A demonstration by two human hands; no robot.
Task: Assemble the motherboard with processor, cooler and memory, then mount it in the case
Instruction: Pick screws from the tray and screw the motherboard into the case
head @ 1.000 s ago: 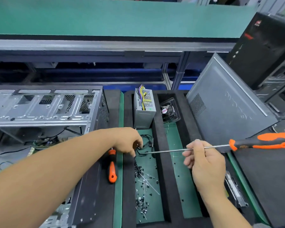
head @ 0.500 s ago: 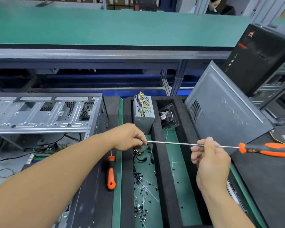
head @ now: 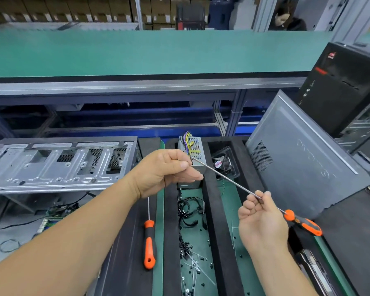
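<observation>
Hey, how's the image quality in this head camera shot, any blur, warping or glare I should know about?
Head view: wide-angle warping bows the conveyor edge and tilts the side panel; both hands, left and right, are fairly sharp, edges soft; lighting is even, shadows faint; mild sheen on the case, no harsh glare; small screws smear together.

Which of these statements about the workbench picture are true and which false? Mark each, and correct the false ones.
1. The right hand pinches the shaft of a long screwdriver. True.
2. The left hand is at that screwdriver's tip. True.
3. A second screwdriver lies inside the open case. False: it lies on the black foam strip beside the case.
4. The small fan sits on top of the power supply. False: it sits in the compartment to the right of it.
</observation>
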